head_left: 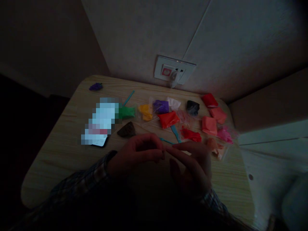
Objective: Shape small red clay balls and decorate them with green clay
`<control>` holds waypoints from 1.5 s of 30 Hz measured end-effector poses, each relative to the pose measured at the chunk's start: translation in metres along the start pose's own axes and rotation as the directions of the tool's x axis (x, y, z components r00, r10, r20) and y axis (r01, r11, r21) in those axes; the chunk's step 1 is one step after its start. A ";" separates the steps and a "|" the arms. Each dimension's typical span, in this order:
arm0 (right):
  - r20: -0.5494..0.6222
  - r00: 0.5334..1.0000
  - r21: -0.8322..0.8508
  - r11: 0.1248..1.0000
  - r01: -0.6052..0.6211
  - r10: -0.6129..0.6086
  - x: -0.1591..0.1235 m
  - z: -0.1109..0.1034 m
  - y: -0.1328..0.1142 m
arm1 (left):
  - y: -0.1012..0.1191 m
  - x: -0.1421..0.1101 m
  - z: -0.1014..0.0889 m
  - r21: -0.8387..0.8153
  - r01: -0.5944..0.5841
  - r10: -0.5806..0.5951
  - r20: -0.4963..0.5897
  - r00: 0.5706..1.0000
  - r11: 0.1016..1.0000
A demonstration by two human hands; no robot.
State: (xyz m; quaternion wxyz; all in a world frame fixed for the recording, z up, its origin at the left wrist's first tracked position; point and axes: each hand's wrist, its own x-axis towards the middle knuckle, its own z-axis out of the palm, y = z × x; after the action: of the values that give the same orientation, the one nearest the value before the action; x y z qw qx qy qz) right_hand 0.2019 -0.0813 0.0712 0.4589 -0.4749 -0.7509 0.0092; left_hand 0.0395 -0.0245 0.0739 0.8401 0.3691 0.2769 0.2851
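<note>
Over the near middle of the table, my left hand (138, 152) is closed in a pinch, thumb and fingertips together. Whatever they hold is too small and dark to make out. My right hand (192, 162) is beside it with its fingers stretched apart, the foremost fingertip at or close to the left fingertips. Just beyond my left hand lies a dark brown lump in wrapping (126, 129). Past my right hand are an opened red clay packet (191, 134), a peach clay packet (216, 149) and a thin blue modelling tool (167, 141), partly hidden by the fingers.
A lit phone (99, 123) lies at left, its screen blurred. Behind it sits a small purple grape-like cluster (95, 86). Green (127, 112), yellow (145, 112), purple (161, 106) and black (193, 107) clay packets spread across the table (55, 138). A wall socket (174, 70) holds a plug.
</note>
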 end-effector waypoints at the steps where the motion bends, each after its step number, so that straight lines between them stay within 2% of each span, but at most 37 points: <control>1: -0.017 1.000 0.008 1.000 -0.015 0.015 -0.001 0.000 0.000 | 0.000 0.000 0.001 -0.004 0.008 -0.008 -0.002 1.000 1.000; 9: -0.024 0.999 0.062 0.998 -0.034 0.036 -0.002 0.000 0.002 | -0.003 0.000 0.004 0.011 0.081 -0.081 0.012 0.997 0.997; 19: -0.087 0.991 0.117 0.989 -0.094 0.105 -0.003 0.004 0.002 | -0.005 0.002 0.000 0.110 0.045 -0.047 0.016 0.999 0.993; 25: -0.053 0.988 0.179 0.975 -0.130 0.142 -0.003 0.001 0.004 | -0.003 0.001 0.002 0.096 0.078 -0.078 -0.009 0.997 0.992; 29: 0.007 0.980 0.224 0.954 -0.197 0.201 -0.003 -0.002 0.003 | -0.002 0.002 0.002 0.086 0.094 -0.093 -0.016 0.996 0.992; 33: 0.007 0.973 0.258 0.940 -0.224 0.230 -0.004 -0.003 0.003 | 0.000 0.002 0.003 0.089 0.091 -0.088 -0.030 0.996 0.992; 45: 0.022 0.974 0.257 0.941 -0.222 0.224 -0.004 -0.002 0.003 | -0.002 0.001 0.002 0.065 0.083 -0.082 -0.023 0.996 0.994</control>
State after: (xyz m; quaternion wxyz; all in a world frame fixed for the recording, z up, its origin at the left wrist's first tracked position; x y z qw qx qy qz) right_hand 0.2058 -0.0835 0.0686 0.5155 -0.4930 -0.6830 0.1570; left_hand 0.0424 -0.0264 0.0732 0.8356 0.3819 0.3099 0.2446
